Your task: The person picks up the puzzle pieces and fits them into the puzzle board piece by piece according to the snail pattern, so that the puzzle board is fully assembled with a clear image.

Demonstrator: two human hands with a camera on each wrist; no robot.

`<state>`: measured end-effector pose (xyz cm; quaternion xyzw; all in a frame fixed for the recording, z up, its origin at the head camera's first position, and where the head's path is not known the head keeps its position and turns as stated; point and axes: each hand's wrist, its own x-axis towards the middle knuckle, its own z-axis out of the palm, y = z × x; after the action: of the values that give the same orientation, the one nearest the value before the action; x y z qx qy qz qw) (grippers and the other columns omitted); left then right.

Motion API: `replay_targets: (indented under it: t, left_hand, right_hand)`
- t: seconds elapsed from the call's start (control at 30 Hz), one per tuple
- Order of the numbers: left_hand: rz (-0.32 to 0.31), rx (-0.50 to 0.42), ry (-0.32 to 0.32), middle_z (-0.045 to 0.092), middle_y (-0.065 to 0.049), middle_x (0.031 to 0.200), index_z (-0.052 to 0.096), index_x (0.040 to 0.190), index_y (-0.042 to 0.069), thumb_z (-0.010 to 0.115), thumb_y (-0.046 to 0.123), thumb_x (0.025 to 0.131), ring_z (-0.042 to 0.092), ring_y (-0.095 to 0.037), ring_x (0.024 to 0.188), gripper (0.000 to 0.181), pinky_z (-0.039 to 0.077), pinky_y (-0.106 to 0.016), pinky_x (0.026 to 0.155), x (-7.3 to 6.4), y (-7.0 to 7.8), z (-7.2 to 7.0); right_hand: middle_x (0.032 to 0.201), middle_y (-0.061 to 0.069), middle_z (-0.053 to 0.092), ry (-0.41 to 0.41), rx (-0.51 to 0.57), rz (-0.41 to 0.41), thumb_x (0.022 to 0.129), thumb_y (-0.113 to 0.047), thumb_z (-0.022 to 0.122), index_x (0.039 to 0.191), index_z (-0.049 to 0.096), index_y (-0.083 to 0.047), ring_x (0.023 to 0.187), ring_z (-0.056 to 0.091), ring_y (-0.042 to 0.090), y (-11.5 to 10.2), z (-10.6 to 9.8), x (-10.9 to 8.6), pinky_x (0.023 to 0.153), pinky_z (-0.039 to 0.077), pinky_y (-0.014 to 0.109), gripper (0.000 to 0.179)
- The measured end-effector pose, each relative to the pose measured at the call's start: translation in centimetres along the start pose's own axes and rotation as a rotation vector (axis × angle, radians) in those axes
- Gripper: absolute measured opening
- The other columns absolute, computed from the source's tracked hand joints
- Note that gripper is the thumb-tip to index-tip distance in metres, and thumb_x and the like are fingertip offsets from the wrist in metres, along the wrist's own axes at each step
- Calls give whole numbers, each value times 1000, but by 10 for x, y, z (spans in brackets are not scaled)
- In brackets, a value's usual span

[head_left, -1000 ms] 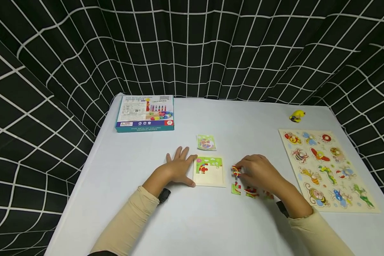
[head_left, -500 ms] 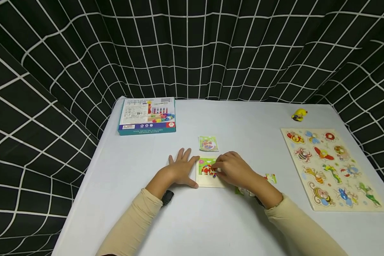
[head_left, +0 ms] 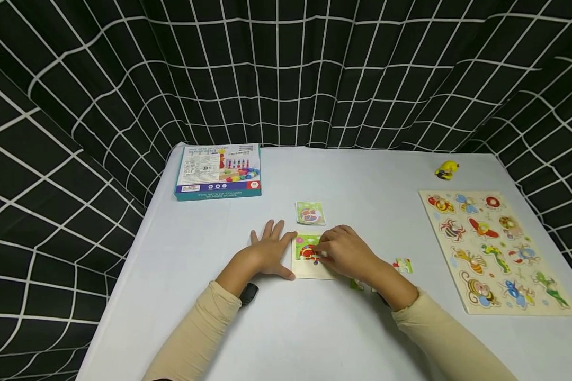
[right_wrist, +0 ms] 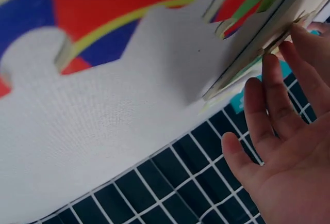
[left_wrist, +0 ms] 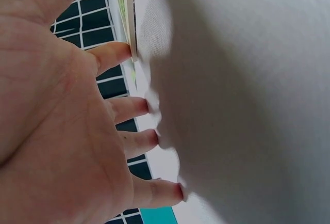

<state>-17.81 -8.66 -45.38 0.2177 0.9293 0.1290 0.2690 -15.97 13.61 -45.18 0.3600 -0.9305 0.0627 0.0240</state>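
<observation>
Black curtain with a white grid hangs behind a white cloth-covered surface. Square pale-wood jigsaw tray sits just below mid-frame. My left hand has its fingers spread wide, thumb and index touching the tray's left side. My right hand pinches a small red-and-blue jigsaw piece over it, and a loose green-and-red piece lies right of centre.

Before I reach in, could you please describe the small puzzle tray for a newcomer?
On the white table, look between the left hand and right hand. The puzzle tray lies there; unlike the picture card just beyond it, its near strip is plain cream.
</observation>
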Motion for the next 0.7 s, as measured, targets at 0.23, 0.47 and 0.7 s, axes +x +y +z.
replay_targets:
  t: [0.23,0.47,0.7]
  left_hand:
    - [4,-8,4,3,-16,163,28,153,23,82,53,70,-4,-40,149,104,8,-74,108,-1,1,0]
    - [1,-9,2,3,-15,163,27,153,23,82,53,70,-5,-40,149,104,7,-74,108,0,0,0]
    - [13,-28,10,3,-16,163,29,153,22,83,50,70,-4,-39,149,103,7,-74,108,-1,-2,0]
  right_hand:
    - [96,-3,71,-63,65,34,80,-17,79,104,77,-17,101,63,22,0,-3,-2,97,44,49,24]
    - [114,5,70,-111,332,67,87,-15,72,118,70,-7,111,62,26,19,-18,-21,99,44,49,32]
    - [112,8,71,-35,341,299,86,-9,72,117,67,-4,110,63,30,63,-38,-73,92,49,49,32]
